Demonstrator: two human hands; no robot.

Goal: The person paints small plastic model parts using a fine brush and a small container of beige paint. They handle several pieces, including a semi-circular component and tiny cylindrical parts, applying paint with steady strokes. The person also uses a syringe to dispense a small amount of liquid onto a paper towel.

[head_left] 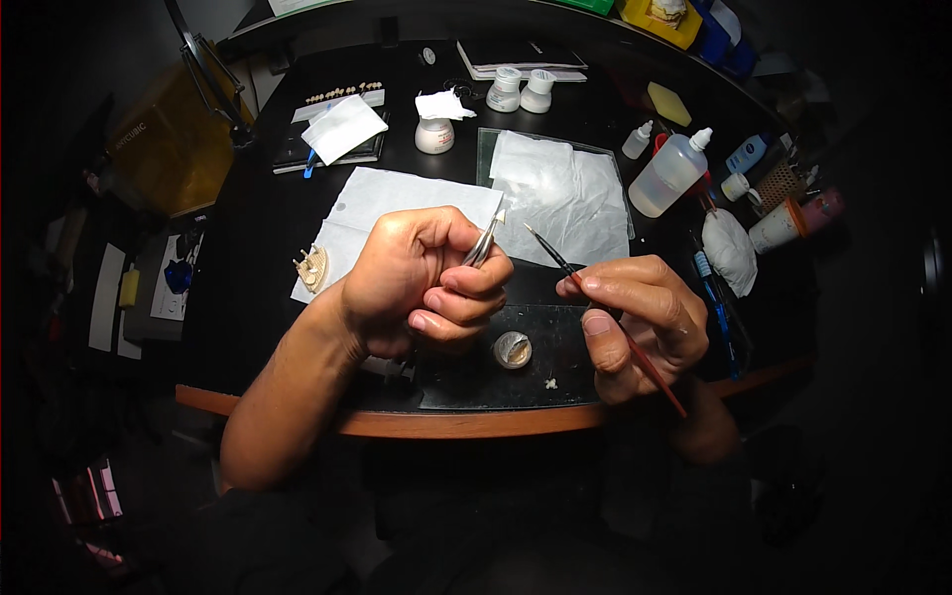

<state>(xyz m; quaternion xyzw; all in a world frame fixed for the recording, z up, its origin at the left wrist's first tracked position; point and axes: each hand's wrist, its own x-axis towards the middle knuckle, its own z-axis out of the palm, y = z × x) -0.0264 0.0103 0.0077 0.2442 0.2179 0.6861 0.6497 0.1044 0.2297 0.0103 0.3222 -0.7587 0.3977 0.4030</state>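
The left hand (421, 288) is gripping tweezers (483, 243) just left of the right hand (645, 322), which is holding a fine brush (595, 302) pointing up-left. Below and between them, a small dish (513, 349) is sitting on a mat (555, 337) at the table (446, 421) edge. Behind the hands, paper towels (397, 203) are lying; a dental model (313, 266) is resting left of them, a squeeze bottle (669, 174) standing far right.

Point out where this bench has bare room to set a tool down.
Bare black top lies left of the white paper sheet, and on the dark mat around the small round dish. The right side near the squeeze bottle is crowded.
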